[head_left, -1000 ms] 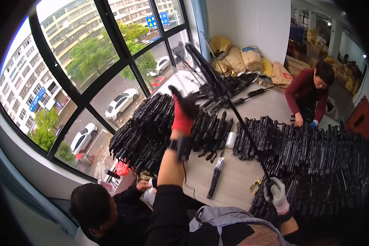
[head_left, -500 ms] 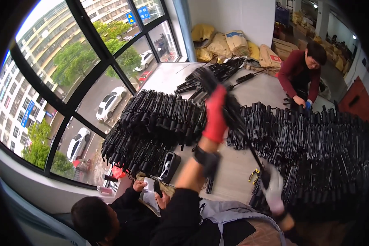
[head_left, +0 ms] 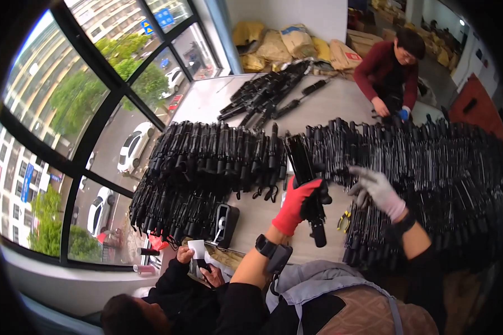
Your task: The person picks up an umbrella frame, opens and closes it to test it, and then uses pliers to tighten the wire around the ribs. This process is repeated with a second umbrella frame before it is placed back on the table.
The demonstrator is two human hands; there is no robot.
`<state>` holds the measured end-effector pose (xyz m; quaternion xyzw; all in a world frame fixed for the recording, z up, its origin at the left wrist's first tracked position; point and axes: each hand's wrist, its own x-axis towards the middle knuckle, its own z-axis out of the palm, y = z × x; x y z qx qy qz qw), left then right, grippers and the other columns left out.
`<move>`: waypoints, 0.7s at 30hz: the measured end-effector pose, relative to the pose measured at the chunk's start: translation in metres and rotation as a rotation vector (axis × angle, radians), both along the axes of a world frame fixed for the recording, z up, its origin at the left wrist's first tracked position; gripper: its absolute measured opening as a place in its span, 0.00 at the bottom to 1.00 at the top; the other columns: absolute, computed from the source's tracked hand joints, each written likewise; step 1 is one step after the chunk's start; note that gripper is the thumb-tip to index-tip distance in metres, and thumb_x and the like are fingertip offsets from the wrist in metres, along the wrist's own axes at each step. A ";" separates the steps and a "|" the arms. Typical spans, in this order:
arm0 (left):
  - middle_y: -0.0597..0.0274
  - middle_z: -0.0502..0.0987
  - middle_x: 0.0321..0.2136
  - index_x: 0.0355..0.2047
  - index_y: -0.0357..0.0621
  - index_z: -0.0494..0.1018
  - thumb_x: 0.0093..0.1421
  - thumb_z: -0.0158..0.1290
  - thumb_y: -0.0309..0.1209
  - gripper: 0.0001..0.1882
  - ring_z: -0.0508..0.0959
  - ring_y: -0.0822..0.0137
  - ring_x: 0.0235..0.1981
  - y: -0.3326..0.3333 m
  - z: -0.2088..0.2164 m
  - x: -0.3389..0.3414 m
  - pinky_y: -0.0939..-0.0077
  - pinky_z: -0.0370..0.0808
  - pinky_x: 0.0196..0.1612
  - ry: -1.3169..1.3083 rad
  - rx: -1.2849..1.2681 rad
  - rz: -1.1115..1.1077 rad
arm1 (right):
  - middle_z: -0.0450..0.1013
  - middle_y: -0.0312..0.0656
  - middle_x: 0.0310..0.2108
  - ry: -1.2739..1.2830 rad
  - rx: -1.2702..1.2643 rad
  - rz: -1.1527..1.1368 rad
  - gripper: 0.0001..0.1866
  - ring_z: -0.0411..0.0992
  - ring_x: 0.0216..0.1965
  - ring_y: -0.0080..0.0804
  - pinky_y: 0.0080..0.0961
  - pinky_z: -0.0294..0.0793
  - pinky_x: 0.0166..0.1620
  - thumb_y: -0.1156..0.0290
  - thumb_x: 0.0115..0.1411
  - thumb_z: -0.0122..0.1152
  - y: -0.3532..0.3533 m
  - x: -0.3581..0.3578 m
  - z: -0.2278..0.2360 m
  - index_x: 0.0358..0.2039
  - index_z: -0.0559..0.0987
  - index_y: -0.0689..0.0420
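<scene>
My left hand [head_left: 299, 205], in a red glove with black on it, is closed around a black folding umbrella [head_left: 299, 158]. The umbrella is collapsed short and stands nearly upright, its handle pointing down below my fist. To the right, my right hand [head_left: 380, 191] wears a pale grey glove. It is raised with its fingers apart and holds nothing, beside the right-hand pile of black umbrellas [head_left: 419, 184]. Yellow-handled pliers [head_left: 345, 221] lie on the table [head_left: 262, 237] between my hands and that pile.
Stacked umbrellas [head_left: 201, 153] fill the left side, with a loose heap [head_left: 268, 92] behind. A black tape dispenser [head_left: 226, 224] stands near the front. A person [head_left: 134, 315] at lower left holds paper and a dark object. Another person [head_left: 394, 72] works at the far right. Sacks [head_left: 288, 47] lie behind.
The umbrella was stretched out between my hands and is now short and more upright in my left hand. My right hand has come off it and risen. The view has shifted slightly.
</scene>
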<state>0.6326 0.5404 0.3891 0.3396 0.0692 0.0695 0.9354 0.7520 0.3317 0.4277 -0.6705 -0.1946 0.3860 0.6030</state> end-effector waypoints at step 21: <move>0.61 0.73 0.22 0.41 0.39 0.70 0.56 0.58 0.29 0.14 0.74 0.64 0.20 0.010 -0.065 -0.037 0.70 0.74 0.28 0.203 0.246 0.038 | 0.79 0.42 0.28 0.276 -0.098 0.095 0.19 0.74 0.17 0.24 0.21 0.72 0.18 0.57 0.63 0.56 0.033 -0.007 -0.153 0.45 0.73 0.60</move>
